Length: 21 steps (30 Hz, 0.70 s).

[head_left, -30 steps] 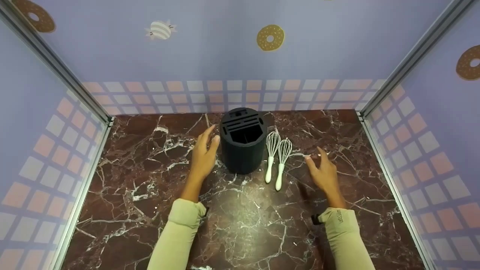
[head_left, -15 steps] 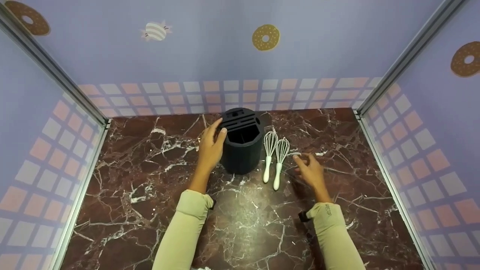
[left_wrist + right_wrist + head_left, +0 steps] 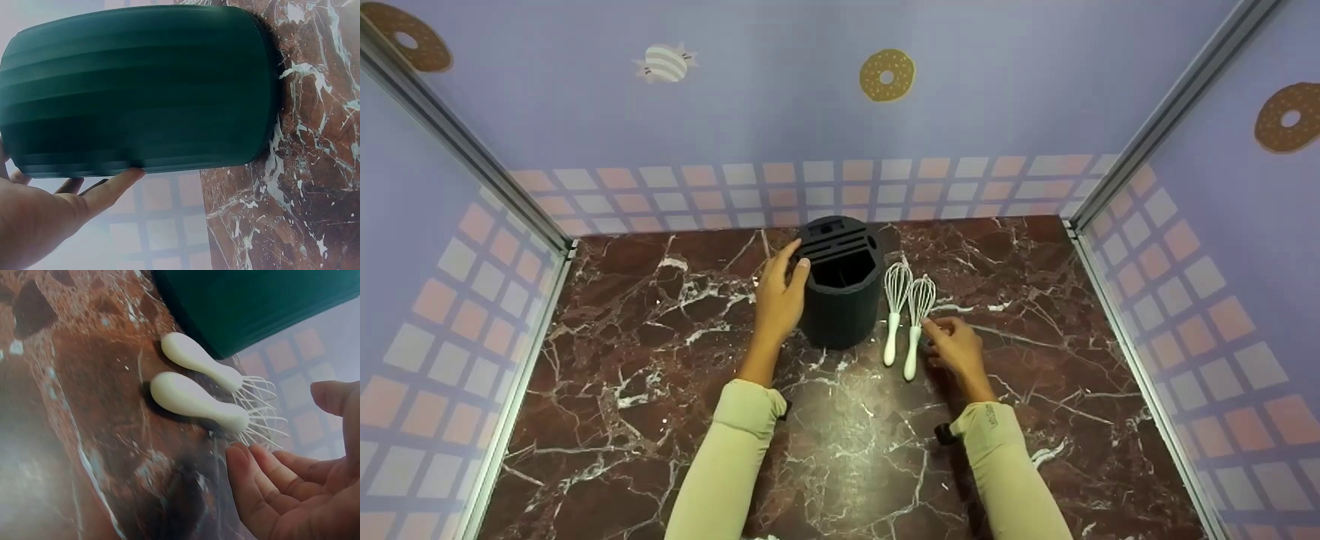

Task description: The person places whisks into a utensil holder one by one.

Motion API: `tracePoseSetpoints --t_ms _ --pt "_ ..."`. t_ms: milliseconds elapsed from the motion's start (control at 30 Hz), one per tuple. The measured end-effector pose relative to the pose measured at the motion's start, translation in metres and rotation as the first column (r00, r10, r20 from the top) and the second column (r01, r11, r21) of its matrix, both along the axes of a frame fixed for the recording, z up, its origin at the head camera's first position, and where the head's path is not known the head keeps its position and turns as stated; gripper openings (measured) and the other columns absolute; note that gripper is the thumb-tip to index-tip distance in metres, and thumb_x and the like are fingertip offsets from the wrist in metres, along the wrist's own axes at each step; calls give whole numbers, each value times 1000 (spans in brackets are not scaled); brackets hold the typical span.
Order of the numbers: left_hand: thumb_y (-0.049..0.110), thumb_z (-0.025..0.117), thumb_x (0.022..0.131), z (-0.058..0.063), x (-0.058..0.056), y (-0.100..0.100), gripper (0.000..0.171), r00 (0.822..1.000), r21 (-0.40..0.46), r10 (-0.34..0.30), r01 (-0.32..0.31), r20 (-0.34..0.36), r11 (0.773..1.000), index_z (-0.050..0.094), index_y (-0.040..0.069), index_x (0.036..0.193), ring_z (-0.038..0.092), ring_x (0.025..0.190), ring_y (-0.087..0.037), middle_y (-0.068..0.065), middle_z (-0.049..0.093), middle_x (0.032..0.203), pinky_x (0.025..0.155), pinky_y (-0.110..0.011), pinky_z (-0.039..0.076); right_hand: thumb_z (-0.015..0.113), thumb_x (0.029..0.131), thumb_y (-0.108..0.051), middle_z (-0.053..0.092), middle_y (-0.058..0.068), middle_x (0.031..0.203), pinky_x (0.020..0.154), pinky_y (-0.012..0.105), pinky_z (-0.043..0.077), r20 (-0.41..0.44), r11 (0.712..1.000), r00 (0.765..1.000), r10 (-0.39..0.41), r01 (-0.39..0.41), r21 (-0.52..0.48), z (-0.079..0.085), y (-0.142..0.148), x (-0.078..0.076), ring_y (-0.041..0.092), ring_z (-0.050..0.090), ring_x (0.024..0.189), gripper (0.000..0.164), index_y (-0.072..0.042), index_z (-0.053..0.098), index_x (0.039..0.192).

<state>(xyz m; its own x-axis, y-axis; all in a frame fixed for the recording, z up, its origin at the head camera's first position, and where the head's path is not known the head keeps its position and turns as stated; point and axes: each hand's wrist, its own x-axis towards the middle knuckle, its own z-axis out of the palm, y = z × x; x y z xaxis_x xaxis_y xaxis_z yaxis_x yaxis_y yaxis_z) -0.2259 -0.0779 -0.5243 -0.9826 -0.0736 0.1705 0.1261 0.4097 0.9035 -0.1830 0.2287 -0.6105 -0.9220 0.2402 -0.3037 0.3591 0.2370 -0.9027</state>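
Observation:
A dark green, nearly black cylindrical utensil holder stands upright, with slots and a larger opening in its top. My left hand rests on its left side near the rim; in the left wrist view the extended fingers touch its wall. Two whisks with cream handles and wire heads lie side by side just right of the holder: a left whisk and a right whisk. Beside the right whisk's neck is my right hand, its thumb apart from the fingers and nothing between them in the right wrist view.
The dark red marbled tabletop has white veins. A lilac back wall with checks and printed doughnuts stands close behind the holder. Side walls with metal edge strips bound the table left and right.
My left hand has moved right and come against the holder's side. My right hand has moved left, from well clear of the whisks to beside the right one. The whisks stay in place.

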Motion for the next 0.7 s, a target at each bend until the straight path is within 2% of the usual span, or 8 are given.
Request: tracePoseSetpoints --t_ms 100,267,400,500,567,700 --pt "44 47 107 -1 0 0 50 1000 -2 -3 3 3 1000 48 26 153 38 148 -30 -6 44 159 115 -56 37 74 93 -39 69 23 110 67 40 62 5 1000 1000 -3 3 -13 -3 -6 -1 29 75 81 56 3 61 127" --pt "44 46 107 -2 -1 0 49 1000 2 -8 8 13 1000 46 29 154 39 147 -32 -5 43 159 115 -57 36 76 92 -35 68 15 96 61 36 60 3 1000 1000 -7 7 0 -10 -13 -2 23 70 73 50 4 62 118" --pt "44 46 107 -3 -1 -1 50 1000 12 -19 18 18 1000 45 29 154 40 147 -33 -6 42 160 115 -58 35 79 88 -36 71 11 89 54 29 56 -1 997 1000 -9 10 83 -15 -17 -2 19 68 65 46 1 66 112" --pt "45 45 107 -5 -1 -1 50 1000 16 -23 23 14 1000 45 30 155 39 147 -33 -7 42 159 115 -60 34 81 86 -38 73 11 90 52 26 53 -5 985 1000 -8 9 173 -17 -18 -3 17 67 64 45 -1 69 109" --pt "47 45 107 -6 -1 -1 50 1000 15 -22 22 7 1000 45 30 155 39 147 -33 -6 43 159 115 -60 34 82 83 -40 74 11 92 54 27 53 -9 971 1000 0 2 238 -17 -19 -3 19 67 68 45 -3 70 107" --pt "49 44 107 -9 -1 -1 50 1000 7 -18 18 2 1000 44 32 155 40 146 -34 -7 44 157 114 -62 34 82 81 -43 76 14 100 74 35 54 -4 935 1000 26 -23 355 -18 -19 -5 29 69 87 48 -4 73 107"
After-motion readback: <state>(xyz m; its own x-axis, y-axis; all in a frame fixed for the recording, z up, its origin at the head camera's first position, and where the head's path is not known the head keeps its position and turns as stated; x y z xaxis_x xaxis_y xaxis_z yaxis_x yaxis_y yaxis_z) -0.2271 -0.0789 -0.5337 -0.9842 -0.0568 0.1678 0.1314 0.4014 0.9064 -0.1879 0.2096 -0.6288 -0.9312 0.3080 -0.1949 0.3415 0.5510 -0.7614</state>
